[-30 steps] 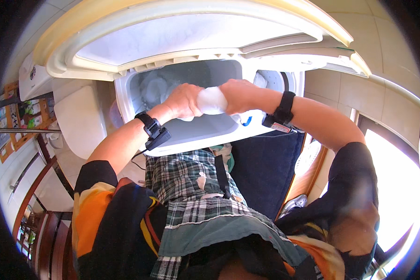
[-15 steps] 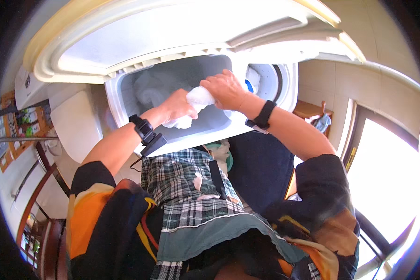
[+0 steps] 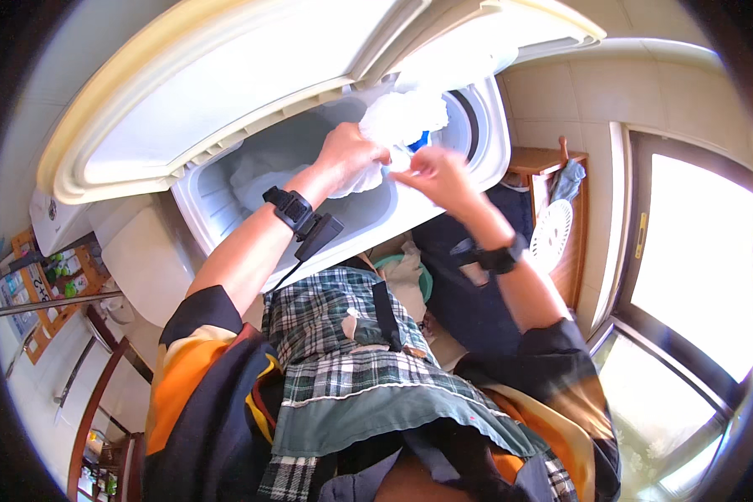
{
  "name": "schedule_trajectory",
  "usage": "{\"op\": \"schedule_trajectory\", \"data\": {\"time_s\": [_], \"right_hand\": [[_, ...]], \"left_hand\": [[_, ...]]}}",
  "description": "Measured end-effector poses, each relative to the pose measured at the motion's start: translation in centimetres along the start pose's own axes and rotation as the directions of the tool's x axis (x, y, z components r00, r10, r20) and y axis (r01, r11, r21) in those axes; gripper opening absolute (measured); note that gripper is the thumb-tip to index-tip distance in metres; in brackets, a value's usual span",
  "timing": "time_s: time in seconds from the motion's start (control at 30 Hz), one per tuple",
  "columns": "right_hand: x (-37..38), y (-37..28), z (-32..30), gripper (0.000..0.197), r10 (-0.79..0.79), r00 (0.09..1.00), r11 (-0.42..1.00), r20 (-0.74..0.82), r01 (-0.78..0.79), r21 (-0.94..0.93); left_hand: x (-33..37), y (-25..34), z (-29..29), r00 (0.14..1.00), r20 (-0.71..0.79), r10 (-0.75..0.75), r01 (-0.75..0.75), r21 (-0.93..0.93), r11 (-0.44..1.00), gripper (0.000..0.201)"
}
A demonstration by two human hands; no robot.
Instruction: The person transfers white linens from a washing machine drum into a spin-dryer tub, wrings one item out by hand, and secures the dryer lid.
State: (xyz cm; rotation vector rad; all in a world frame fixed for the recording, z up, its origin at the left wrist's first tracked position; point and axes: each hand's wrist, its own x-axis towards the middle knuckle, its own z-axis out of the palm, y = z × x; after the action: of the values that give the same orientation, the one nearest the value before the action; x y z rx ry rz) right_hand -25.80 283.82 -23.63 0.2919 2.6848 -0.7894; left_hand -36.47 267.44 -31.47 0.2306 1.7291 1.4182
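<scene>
Above the washing machine's grey tub (image 3: 351,224), the left hand's (image 3: 345,153) grip is closed around 1 white cloth (image 3: 404,115); the right hand (image 3: 442,177), blurred, has its grip partly spread just beside it, contact unclear. Bunched, the cloth slants lengthwise from the tub up rightward, its bulky upper end toward the round compartment (image 3: 458,120).

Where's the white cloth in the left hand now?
In the head view, the white cloth is above centre, bunched in the left hand, its lower end over the grey tub and its upper bulk nearer the round drum at right.
</scene>
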Motion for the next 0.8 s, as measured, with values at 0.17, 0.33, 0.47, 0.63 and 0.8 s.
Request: {"op": "schedule_trajectory", "data": {"time_s": [0.17, 0.33, 0.47, 0.63, 0.8], "right_hand": [[1.6, 1.7, 10.9, 0.078, 0.02, 0.998, 0.378, -0.054, 0.042, 0.925], [3.8, -0.9, 13.4, 0.075, 0.193, 0.977, 0.162, -0.085, 0.054, 0.985], [2.9, -1.7, 11.0, 0.054, 0.135, 0.989, 0.108, -0.064, 0.05, 0.993], [1.6, -2.6, 6.7, 0.06, 0.019, 0.999, -0.195, 0.031, -0.027, 0.98], [3.8, -0.4, 6.7, 0.058, -0.27, 0.956, -0.347, -0.117, 0.017, 0.938]], "left_hand": [[-0.5, 2.6, 1.7, 0.995, 0.097, 0.001, 0.011, -0.123, 0.992, 0.042], [-0.7, 4.0, -1.2, 0.821, 0.232, 0.522, -0.519, 0.685, 0.511, 0.049], [1.6, -1.6, -6.1, 0.923, 0.169, 0.347, -0.378, 0.222, 0.899, 0.029], [4.5, -4.4, -4.7, 0.893, 0.404, 0.199, -0.197, -0.047, 0.979, 0.03], [1.4, -4.1, -2.0, 0.837, 0.505, 0.21, -0.151, -0.155, 0.976, 0.059]]}}
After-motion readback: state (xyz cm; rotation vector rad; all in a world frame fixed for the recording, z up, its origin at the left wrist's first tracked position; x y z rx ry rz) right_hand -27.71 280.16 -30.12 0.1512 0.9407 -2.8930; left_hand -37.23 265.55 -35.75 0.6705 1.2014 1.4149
